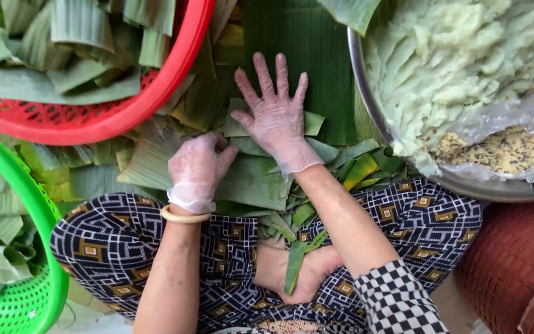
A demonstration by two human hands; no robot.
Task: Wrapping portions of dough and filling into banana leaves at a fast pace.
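Note:
My right hand (274,114), in a thin clear glove, lies flat with fingers spread on a stack of green banana leaf pieces (251,179) in front of my lap. My left hand (196,170), also gloved and with a pale bangle at the wrist, is curled at the left edge of the same leaf pieces, pinching or lifting one. A large dark green banana leaf (307,49) lies beneath, stretching away from me.
A red plastic basket (156,93) holds cut leaf strips at upper left. A green basket (44,247) with leaves stands at left. A metal bowl (366,93) of pale green dough, with a plastic bag of yellow filling (502,151), sits at right. A reddish-brown basket (514,266) is at lower right.

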